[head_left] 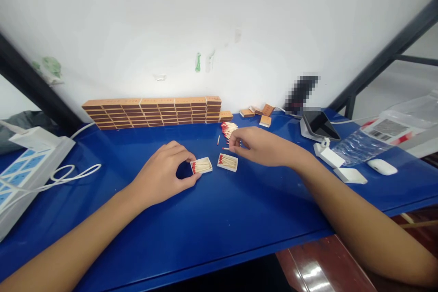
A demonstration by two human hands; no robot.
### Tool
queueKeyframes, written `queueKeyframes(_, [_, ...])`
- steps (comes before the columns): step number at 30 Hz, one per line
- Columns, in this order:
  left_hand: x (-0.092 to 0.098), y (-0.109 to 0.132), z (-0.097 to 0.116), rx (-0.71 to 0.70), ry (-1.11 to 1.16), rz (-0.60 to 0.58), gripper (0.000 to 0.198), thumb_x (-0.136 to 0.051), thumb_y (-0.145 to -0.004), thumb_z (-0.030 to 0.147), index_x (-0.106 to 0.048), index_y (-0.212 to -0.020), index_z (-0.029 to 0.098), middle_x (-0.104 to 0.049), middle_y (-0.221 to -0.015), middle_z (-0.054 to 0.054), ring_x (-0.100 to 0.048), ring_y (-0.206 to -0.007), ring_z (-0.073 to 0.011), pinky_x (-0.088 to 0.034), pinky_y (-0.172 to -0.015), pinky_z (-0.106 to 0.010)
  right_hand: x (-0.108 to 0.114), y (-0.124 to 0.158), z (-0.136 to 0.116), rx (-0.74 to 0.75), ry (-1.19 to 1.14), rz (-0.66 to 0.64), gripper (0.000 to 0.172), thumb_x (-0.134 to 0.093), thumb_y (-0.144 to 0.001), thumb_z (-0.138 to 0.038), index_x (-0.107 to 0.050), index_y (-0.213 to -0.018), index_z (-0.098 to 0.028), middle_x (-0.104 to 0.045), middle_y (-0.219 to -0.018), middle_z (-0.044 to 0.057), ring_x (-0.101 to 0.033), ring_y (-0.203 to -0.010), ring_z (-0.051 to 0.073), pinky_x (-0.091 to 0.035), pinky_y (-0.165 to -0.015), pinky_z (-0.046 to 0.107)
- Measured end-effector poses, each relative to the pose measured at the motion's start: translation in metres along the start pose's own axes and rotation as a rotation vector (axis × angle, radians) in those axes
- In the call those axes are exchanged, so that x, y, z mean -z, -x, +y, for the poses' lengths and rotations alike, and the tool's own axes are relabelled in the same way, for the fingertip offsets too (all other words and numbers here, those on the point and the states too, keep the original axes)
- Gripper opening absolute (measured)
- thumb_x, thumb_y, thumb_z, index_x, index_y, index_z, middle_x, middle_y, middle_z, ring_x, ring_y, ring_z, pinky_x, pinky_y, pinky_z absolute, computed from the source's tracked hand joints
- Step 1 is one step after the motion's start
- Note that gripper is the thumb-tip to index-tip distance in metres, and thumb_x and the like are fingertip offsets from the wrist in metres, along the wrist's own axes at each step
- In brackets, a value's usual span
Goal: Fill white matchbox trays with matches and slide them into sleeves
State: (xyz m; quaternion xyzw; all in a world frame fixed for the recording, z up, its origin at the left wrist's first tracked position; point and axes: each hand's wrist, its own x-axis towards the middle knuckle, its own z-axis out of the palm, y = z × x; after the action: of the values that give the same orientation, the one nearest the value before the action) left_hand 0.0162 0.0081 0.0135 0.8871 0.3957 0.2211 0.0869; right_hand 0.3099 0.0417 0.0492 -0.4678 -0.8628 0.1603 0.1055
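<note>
My left hand (pixel 170 167) grips one end of a white matchbox tray (pixel 208 169) between thumb and fingers. Red-tipped matches (pixel 201 165) lie in it. Just to its right sits a second matchbox tray (pixel 233 169), which also has matches in it. Above that tray, my right hand (pixel 252 144) pinches a single match (pixel 226 148) whose red head points left. Behind the right fingers is a loose pile of matches (pixel 228 130), partly hidden by the hand. One stray match (pixel 218 140) lies to the left of the pile.
Stacked matchboxes (pixel 150 113) line the wall at the back left. Several loose matchbox covers (pixel 265 121) lie at the back right. A power strip (pixel 25 169) with white cables is on the left. A phone on a stand (pixel 320 125), white adapters (pixel 328 155) and a white mouse-like object (pixel 382 167) are on the right.
</note>
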Motion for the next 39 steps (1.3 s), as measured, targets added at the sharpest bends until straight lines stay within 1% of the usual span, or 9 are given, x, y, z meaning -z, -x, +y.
queueKeyframes(5, [-0.001,0.000,-0.001,-0.016,-0.004,0.012,0.020,-0.073,-0.093,0.038,-0.073,-0.104,0.021,-0.074,-0.103,-0.005,-0.064,-0.101,-0.0256,-0.052,-0.089,-0.043,0.002,0.007,-0.015,0.026,-0.009,-0.126,0.010,-0.064,-0.094,-0.022,-0.073,-0.089,-0.021,-0.076,-0.092,0.003,-0.065,-0.079,0.017,-0.042,-0.068,0.030])
queueKeyframes(8, [-0.002,0.000,-0.002,-0.021,-0.004,0.019,0.020,-0.072,-0.094,0.038,-0.073,-0.104,0.021,-0.075,-0.102,-0.005,-0.064,-0.100,-0.0250,-0.052,-0.088,-0.043,0.004,0.002,-0.004,0.025,0.009,-0.011,0.014,-0.061,-0.098,-0.025,-0.073,-0.092,-0.021,-0.076,-0.095,0.004,-0.065,-0.082,0.018,-0.042,-0.070,0.030])
queueKeyframes(12, [-0.001,0.000,-0.001,-0.023,0.001,0.022,0.020,-0.070,-0.094,0.040,-0.074,-0.104,0.022,-0.075,-0.103,-0.005,-0.065,-0.100,-0.0250,-0.052,-0.088,-0.043,0.003,-0.007,0.022,-0.111,0.205,0.137,0.016,-0.067,-0.095,-0.033,-0.070,-0.097,-0.018,-0.074,-0.101,0.009,-0.064,-0.087,0.023,-0.042,-0.072,0.033])
queueKeyframes(15, [-0.001,0.000,-0.001,-0.017,-0.002,0.019,0.021,-0.070,-0.094,0.040,-0.074,-0.104,0.022,-0.075,-0.102,-0.005,-0.065,-0.100,-0.0254,-0.052,-0.087,-0.043,-0.002,-0.012,0.032,-0.155,0.240,0.085,0.027,-0.074,-0.092,-0.043,-0.069,-0.099,-0.017,-0.073,-0.103,0.011,-0.064,-0.087,0.024,-0.043,-0.072,0.034])
queueKeyframes(20, [0.000,0.000,-0.001,-0.005,-0.005,0.004,0.021,-0.071,-0.093,0.040,-0.074,-0.103,0.022,-0.075,-0.103,-0.005,-0.065,-0.101,-0.0261,-0.052,-0.088,-0.043,-0.012,-0.017,0.033,-0.153,0.170,0.030,0.016,-0.065,-0.098,-0.034,-0.068,-0.094,-0.019,-0.073,-0.101,0.010,-0.064,-0.087,0.023,-0.043,-0.072,0.033])
queueKeyframes(26, [0.002,-0.001,0.001,0.008,0.003,-0.006,0.020,-0.071,-0.092,0.040,-0.074,-0.102,0.023,-0.075,-0.102,-0.005,-0.065,-0.101,-0.0269,-0.053,-0.088,-0.044,-0.012,-0.015,0.032,-0.121,0.122,-0.066,0.020,-0.055,-0.103,-0.035,-0.065,-0.099,-0.018,-0.071,-0.106,0.013,-0.064,-0.090,0.024,-0.044,-0.076,0.033])
queueKeyframes(30, [0.001,0.000,0.001,0.007,-0.003,-0.002,0.020,-0.071,-0.092,0.040,-0.074,-0.101,0.022,-0.075,-0.101,-0.005,-0.065,-0.100,-0.0264,-0.053,-0.087,-0.044,-0.003,-0.008,0.024,-0.095,0.074,-0.094,0.023,-0.048,-0.105,-0.034,-0.064,-0.100,-0.018,-0.070,-0.110,0.013,-0.064,-0.093,0.024,-0.045,-0.081,0.033])
queueKeyframes(35, [0.000,0.000,0.000,0.000,-0.003,0.004,0.020,-0.071,-0.092,0.039,-0.074,-0.103,0.022,-0.075,-0.102,-0.005,-0.065,-0.100,-0.0260,-0.053,-0.088,-0.044,0.009,0.008,0.008,-0.081,0.045,-0.122,0.029,-0.049,-0.105,-0.041,-0.066,-0.099,-0.019,-0.071,-0.104,0.011,-0.064,-0.088,0.023,-0.045,-0.075,0.034])
queueKeyframes(39, [0.000,-0.001,0.000,-0.010,-0.003,0.011,0.020,-0.071,-0.093,0.039,-0.073,-0.103,0.022,-0.075,-0.102,-0.006,-0.065,-0.099,-0.0261,-0.053,-0.087,-0.044,0.005,0.017,-0.004,-0.039,0.084,-0.172,0.027,-0.050,-0.105,-0.040,-0.068,-0.102,-0.020,-0.073,-0.105,0.009,-0.065,-0.085,0.023,-0.044,-0.072,0.034])
